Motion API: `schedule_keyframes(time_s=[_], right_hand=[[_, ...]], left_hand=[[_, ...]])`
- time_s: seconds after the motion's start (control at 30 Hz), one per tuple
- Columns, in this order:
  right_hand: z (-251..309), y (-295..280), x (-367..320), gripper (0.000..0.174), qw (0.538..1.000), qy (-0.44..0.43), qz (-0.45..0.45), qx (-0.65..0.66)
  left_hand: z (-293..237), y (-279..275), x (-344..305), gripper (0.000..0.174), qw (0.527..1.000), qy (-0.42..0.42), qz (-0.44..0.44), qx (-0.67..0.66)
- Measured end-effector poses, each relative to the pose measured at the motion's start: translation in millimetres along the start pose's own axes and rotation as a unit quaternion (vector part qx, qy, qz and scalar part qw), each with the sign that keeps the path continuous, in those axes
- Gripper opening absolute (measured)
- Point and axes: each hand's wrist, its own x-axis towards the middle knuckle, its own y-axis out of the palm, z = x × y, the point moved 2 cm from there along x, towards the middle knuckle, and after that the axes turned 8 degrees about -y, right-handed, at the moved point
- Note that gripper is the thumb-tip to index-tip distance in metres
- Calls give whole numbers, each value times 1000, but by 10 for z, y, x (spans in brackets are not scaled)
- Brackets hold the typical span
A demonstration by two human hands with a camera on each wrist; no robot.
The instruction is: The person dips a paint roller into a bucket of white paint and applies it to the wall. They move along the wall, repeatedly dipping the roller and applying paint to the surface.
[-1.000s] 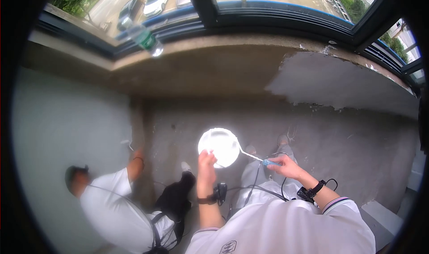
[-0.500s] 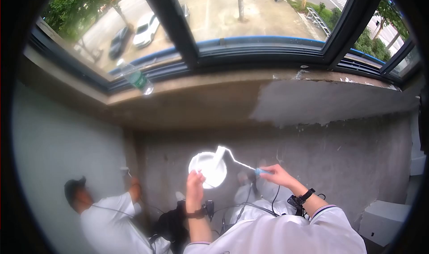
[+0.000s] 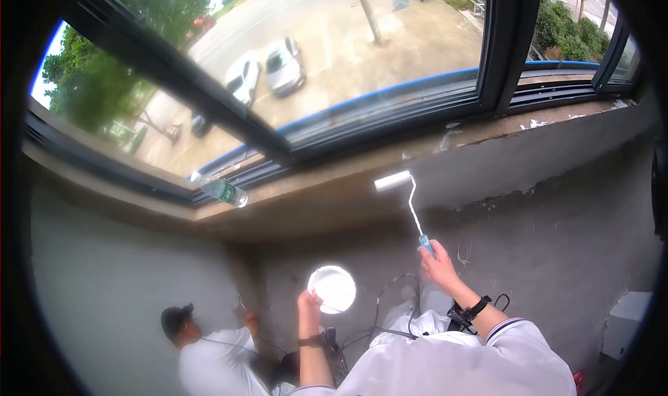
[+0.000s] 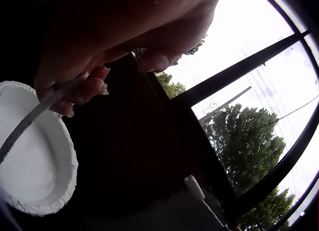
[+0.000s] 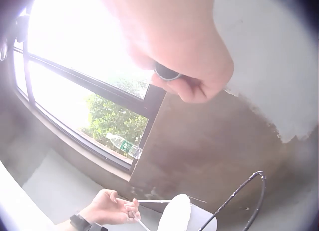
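Observation:
My right hand [image 3: 438, 265] grips the blue handle [image 3: 425, 241] of a paint roller, whose white roller head [image 3: 393, 181] is raised in front of the wall below the window sill. In the right wrist view the fingers of that hand [image 5: 184, 71] curl round the handle, with its dark end showing. Lower and to the left, my left hand [image 3: 309, 303] holds a white bucket [image 3: 332, 289] by its thin handle. The left wrist view shows the curled fingers pinching the bucket handle [image 4: 30, 119] beside the white-coated bucket rim [image 4: 74, 164].
A plastic bottle [image 3: 229, 193] lies on the sill [image 3: 334, 177] at the left. Another person [image 3: 216, 361] in a white shirt and dark cap is at the lower left. Cables [image 3: 379, 305] hang by my legs. A white box [image 3: 627, 324] stands at the right.
The roller has come up out of the bucket and moved right, towards the wall under the sill. The view has tilted up and turned. My left hand still holds the bucket.

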Motion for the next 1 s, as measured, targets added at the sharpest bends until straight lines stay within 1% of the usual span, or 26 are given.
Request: schedule_keyframes(time_s=[0.07,0.1,0.17,0.2,0.23,0.27,0.3,0.37,0.4,0.47,0.5,0.53,0.63,0.67,0.7,0.73,0.77,0.83,0.87,0.93,0.97,1.0], right_hand=[[40,-6,77,23,1000,-10,-5,-25],[105,-3,80,23,1000,-12,-11,-12],[215,7,90,23,999,33,14,-5],[173,25,103,23,999,31,9,4],[131,85,71,23,999,31,5,36],[74,124,79,24,997,29,2,69],[108,191,67,22,997,27,-12,67],[3,306,62,22,996,24,-20,78],[-39,361,67,21,996,19,-23,83],[-14,471,62,20,997,23,-36,71],[-17,509,78,20,996,33,-49,60],[-29,536,89,19,996,45,-64,48],[-156,590,141,19,995,35,-79,45],[-183,609,149,19,995,33,-85,36],[-168,623,132,19,995,41,-88,31],[-185,645,159,20,994,47,-91,24],[-244,671,190,20,995,46,-92,8],[-414,715,271,20,993,37,-111,18],[-468,734,304,20,993,35,-109,1],[-513,785,342,21,991,34,-131,-21],[-574,819,388,21,990,29,-131,-34],[-611,859,428,22,989,44,-143,-2]], left_hand=[[49,-51,80,9,1000,-19,-11,6],[49,-59,60,9,1000,-26,-15,8],[55,-69,85,11,999,-35,-24,11],[31,-51,84,12,999,-40,-25,9],[9,-54,58,8,999,-37,-29,4],[10,-60,65,13,999,-34,-33,-2],[19,-99,110,13,999,-35,-32,5],[13,-217,238,13,998,-2,-39,40],[63,-305,323,13,998,-1,-37,41],[189,-512,503,13,997,-37,-68,10],[210,-484,521,13,998,-44,-51,17],[310,-569,639,13,998,-48,-40,12],[543,-843,926,12,997,-69,-20,-2],[615,-937,1039,8,996,-78,-29,3],[678,-987,1061,12,995,-88,-41,4],[726,-1041,1162,12,995,-94,-34,-7],[767,-1117,1244,13,995,-92,-23,12],[835,-1197,1334,18,994,-99,-8,48],[868,-1211,1360,19,993,-110,-28,39],[996,-1424,1517,20,991,-130,-31,27],[1050,-1492,1599,21,990,-129,-37,44],[1071,-1520,1645,19,990,-134,-29,44]])
